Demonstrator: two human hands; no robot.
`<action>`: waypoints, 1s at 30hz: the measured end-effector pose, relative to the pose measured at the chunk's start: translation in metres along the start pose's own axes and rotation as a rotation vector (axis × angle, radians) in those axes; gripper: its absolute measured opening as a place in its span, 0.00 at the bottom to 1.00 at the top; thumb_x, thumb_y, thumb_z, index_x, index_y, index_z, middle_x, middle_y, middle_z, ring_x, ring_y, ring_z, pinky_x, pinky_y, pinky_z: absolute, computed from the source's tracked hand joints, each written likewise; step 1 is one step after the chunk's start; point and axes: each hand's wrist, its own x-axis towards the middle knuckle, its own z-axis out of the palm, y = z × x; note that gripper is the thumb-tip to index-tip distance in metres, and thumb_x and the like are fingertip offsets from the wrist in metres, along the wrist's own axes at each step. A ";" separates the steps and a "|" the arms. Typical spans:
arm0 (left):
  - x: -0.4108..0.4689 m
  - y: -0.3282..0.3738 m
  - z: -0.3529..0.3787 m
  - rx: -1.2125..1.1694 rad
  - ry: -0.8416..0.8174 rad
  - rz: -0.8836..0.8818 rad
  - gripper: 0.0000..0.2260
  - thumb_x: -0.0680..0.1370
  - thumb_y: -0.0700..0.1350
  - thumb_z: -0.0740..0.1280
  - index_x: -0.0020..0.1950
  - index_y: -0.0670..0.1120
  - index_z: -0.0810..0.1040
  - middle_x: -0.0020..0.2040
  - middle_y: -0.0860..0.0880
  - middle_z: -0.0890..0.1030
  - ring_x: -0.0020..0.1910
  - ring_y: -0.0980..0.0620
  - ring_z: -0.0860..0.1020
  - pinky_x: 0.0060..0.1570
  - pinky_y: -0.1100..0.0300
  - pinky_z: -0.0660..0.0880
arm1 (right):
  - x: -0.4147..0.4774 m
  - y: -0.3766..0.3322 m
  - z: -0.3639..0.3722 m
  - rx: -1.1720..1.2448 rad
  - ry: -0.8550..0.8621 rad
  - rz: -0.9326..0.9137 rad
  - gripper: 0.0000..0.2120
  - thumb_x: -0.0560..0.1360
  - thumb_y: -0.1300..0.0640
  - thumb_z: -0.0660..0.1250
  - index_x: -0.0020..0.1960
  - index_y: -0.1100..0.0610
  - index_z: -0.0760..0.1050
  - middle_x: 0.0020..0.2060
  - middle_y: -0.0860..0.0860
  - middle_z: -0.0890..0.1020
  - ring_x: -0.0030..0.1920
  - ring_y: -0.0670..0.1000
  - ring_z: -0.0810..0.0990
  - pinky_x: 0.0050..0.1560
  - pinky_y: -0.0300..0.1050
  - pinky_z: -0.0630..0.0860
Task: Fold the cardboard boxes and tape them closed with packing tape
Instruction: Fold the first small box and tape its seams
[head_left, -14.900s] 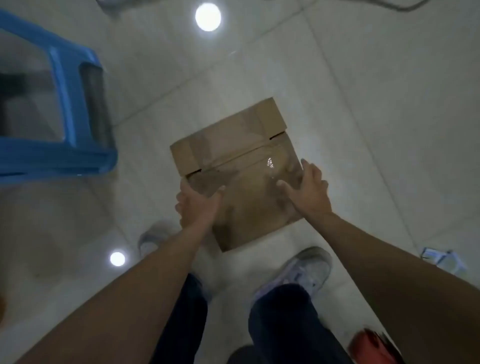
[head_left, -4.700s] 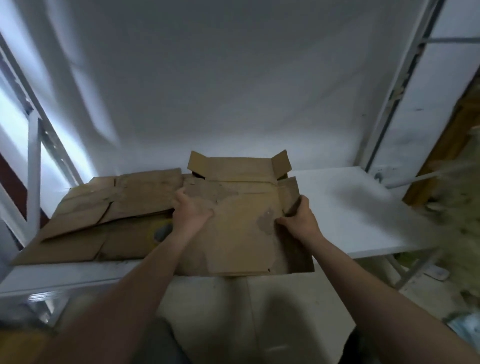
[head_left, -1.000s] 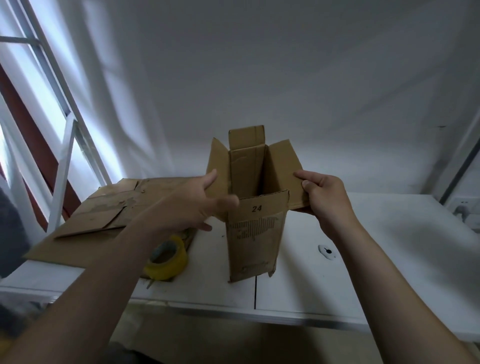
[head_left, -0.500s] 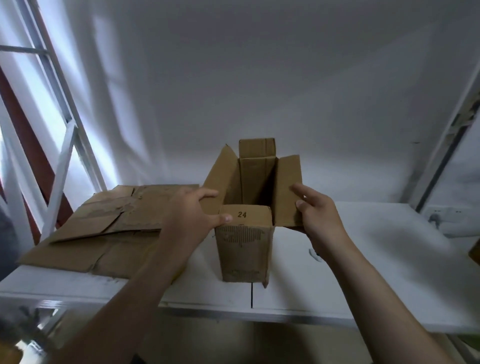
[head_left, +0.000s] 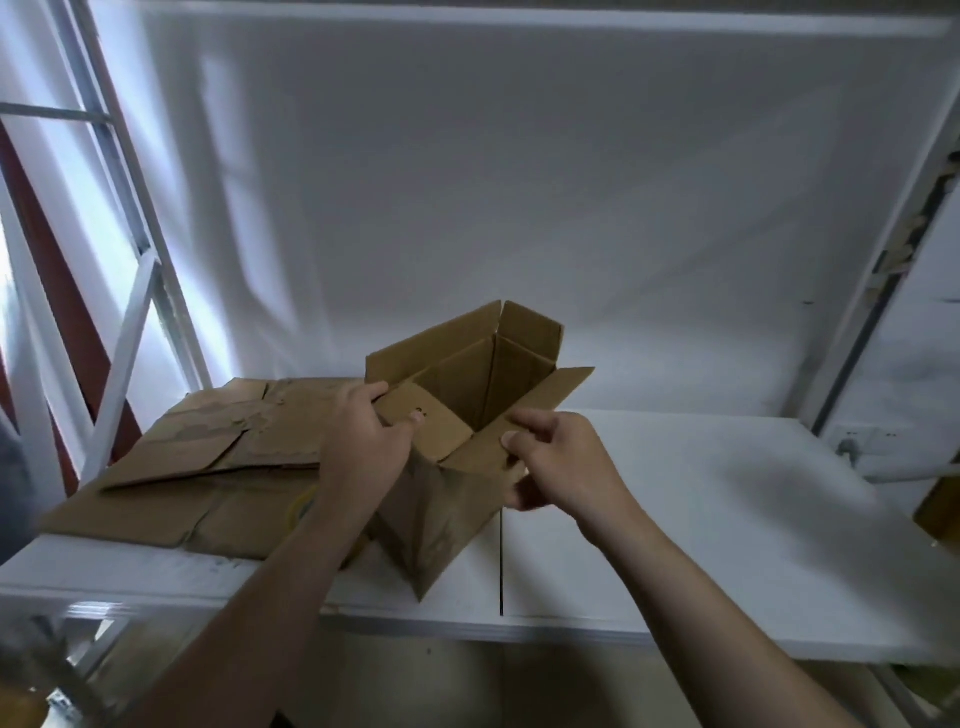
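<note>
Presently the open box (head_left: 431, 509) stands centre frame on the table (head_left: 675, 519); left hand (head_left: 363, 447) grips its near flap (head_left: 436, 423), right hand (head_left: 566, 462) pinches the adjoining flap (head_left: 550, 400). Recommend folding short flaps first, squarely.

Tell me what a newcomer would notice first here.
The open-topped cardboard box stands out in mid-frame, near the front edge of the white table, with its flaps up. The left hand and right hand each grip a near flap. A stack of flattened cardboard lies to its left.
</note>
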 end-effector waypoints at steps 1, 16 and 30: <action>-0.001 -0.002 -0.001 0.000 0.008 -0.005 0.24 0.78 0.48 0.73 0.72 0.45 0.73 0.70 0.47 0.72 0.66 0.51 0.71 0.57 0.59 0.65 | 0.000 0.000 -0.003 -0.222 0.046 -0.057 0.15 0.82 0.52 0.65 0.68 0.49 0.78 0.45 0.47 0.85 0.40 0.50 0.85 0.42 0.46 0.82; -0.018 0.004 0.006 -0.072 -0.136 0.106 0.35 0.77 0.43 0.73 0.80 0.56 0.61 0.75 0.49 0.61 0.47 0.64 0.70 0.32 0.74 0.69 | 0.096 -0.010 -0.074 -0.807 0.058 -0.020 0.59 0.64 0.41 0.82 0.80 0.45 0.45 0.78 0.48 0.59 0.77 0.61 0.54 0.71 0.75 0.56; -0.019 -0.009 0.001 -0.179 -0.130 0.102 0.35 0.75 0.45 0.75 0.76 0.63 0.62 0.72 0.52 0.66 0.63 0.52 0.72 0.50 0.61 0.72 | 0.094 0.004 -0.058 -0.705 0.034 -0.131 0.19 0.82 0.39 0.56 0.65 0.46 0.76 0.58 0.50 0.80 0.72 0.57 0.62 0.69 0.64 0.66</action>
